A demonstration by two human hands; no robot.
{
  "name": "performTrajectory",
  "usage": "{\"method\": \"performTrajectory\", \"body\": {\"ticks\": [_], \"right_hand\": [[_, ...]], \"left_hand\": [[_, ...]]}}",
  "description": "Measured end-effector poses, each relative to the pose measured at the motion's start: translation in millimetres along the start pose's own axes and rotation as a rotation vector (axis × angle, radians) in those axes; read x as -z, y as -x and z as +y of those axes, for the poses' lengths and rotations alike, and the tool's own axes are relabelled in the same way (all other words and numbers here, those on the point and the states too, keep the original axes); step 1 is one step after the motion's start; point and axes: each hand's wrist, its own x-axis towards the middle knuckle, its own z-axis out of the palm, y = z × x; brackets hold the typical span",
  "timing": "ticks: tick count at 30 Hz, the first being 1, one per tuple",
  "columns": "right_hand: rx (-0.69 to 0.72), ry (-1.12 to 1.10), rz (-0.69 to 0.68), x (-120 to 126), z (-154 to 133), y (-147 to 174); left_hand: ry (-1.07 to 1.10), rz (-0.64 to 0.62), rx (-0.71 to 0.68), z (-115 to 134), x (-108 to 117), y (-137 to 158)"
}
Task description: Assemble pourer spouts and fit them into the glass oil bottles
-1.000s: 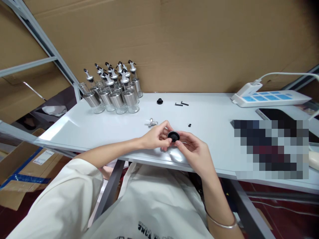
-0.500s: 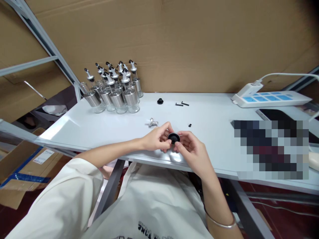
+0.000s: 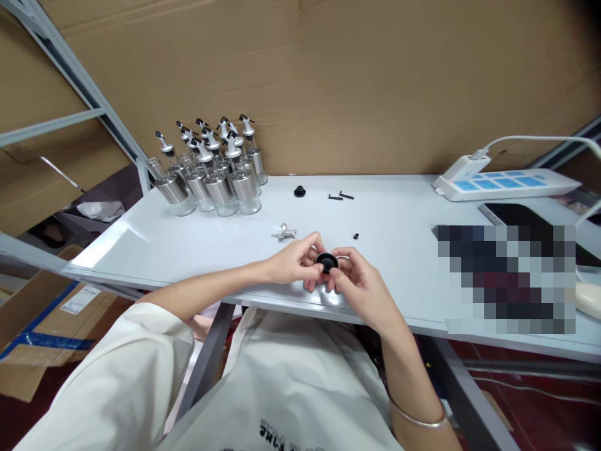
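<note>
Cardboard boxes (image 3: pixel 37 313) sit low on my left, beside the desk (image 3: pixel 154 241), and at the desk's back left corner stands a cluster of glass-and-steel oil dispenser bottles (image 3: pixel 213 178), all upright with their pour spouts fitted; those look finished to me. Further right a loose silver pour spout (image 3: pixel 285 232) lies on its side, just beyond my left hand (image 3: pixel 295 263). That hand's grip is closed, thumb and fingertips pinching the left edge of the small black round stopper (image 3: pixel 327 261), which I hold just above the desk's near edge. My right hand (image 3: pixel 359 285) meets it from the other side, its grip likewise closed on the stopper's right rim, so both hands share the one part. Behind them a second black stopper (image 3: pixel 299 191) rests alone, well apart, then two black hex keys (image 3: pixel 341 196) and a tiny black piece (image 3: pixel 355 236). Far right lies a white power strip (image 3: pixel 504 185). Judging by the loose spout and spare stopper, at least one more assembly remains.
</note>
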Motion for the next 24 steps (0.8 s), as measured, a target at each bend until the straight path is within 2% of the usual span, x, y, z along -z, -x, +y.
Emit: {"method": "performTrajectory", "body": {"ticks": [8,24], "right_hand": [[0.014,-0.076,-0.015,0.8,4.5,1.2],[-0.003,-0.01,-0.03,0.7,3.0,2.3]], "left_hand": [[0.029,-0.011,0.014,-1.8,4.1,-1.9],[0.067,-0.06,0.071,0.5,6.3,-2.0]]}}
